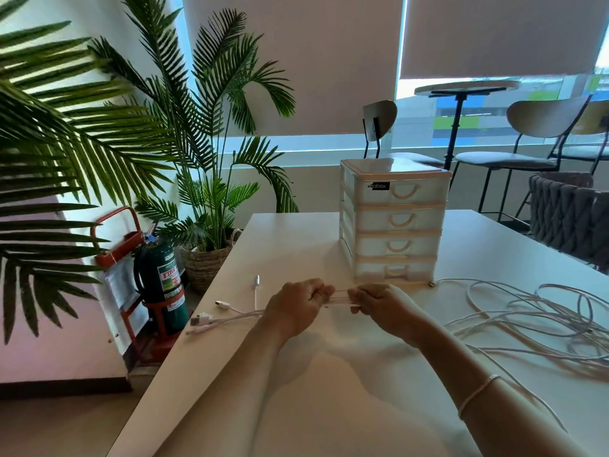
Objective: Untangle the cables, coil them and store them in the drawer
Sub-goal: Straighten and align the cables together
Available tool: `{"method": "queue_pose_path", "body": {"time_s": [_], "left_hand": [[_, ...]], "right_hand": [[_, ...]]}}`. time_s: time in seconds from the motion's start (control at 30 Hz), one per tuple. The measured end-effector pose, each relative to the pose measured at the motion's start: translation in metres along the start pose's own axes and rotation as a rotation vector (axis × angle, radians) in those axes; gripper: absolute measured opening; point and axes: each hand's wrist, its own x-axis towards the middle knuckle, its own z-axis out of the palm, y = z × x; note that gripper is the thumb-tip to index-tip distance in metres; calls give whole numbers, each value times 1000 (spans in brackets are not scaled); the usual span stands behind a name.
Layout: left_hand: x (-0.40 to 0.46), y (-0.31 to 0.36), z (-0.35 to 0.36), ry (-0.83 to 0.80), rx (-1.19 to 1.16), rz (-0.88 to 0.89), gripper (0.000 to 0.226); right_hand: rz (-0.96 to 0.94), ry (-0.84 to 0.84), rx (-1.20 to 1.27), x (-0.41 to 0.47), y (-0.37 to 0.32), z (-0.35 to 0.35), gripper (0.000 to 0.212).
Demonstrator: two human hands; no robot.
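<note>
Several white cables [339,298] run stretched between my two hands above the white table [329,374]. My left hand [293,308] grips the bundle on the left, and the plug ends [211,316] fan out on the table beyond it. My right hand [382,306] pinches the same strands a short way to the right. From there the cables trail into a loose tangle [534,318] on the table's right side. A small white drawer unit [393,222] with several shut drawers stands just behind my hands.
The table's left edge drops off near a fire extinguisher [161,278] on a red stand and potted palms [204,179]. A woven dark chair [570,216] stands at the table's far right. Stools and a round table stand by the window.
</note>
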Motion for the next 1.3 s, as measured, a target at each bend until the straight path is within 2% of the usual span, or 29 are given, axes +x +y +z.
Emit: {"method": "queue_pose_path", "body": {"time_s": [0.13,0.2,0.27,0.43,0.6,0.73,0.83,0.93,1.0,1.2,1.27,1.3], "left_hand": [[4,-5,-3,16,-51,-32,36],[5,-7,-2,25,-93,-40,29],[5,-7,-1,9,-96,-19,24],[3,-8,0,63,-63,16,28],[3,-6,2,96,-76,20,26],[1,-2,2,43,-68,61,23],[2,1,0,60,-80,88,19],[2,1,-1,114,-82,71,18],[3,0,-2,118,-92,59,19],[1,7,-5,-69,-118,41,27],[1,8,-5,-63,-112,39,28],[1,6,-5,-34,-100,36,28]], "right_hand": [[-14,108,20,4,1,-3,36],[-24,113,71,4,3,-8,25],[-25,71,105,3,3,-9,16],[3,-143,-44,-1,2,-5,26],[54,-312,-5,-4,-3,-7,30],[37,-337,-236,-5,-4,-8,29],[86,-341,-161,-4,-4,-6,28],[131,-332,-6,-2,-8,-1,29],[117,-300,-5,-1,-11,0,30],[2,48,-72,3,-5,-6,37],[-9,67,-87,3,-5,-5,36],[-6,22,-81,2,-6,-5,35]]}}
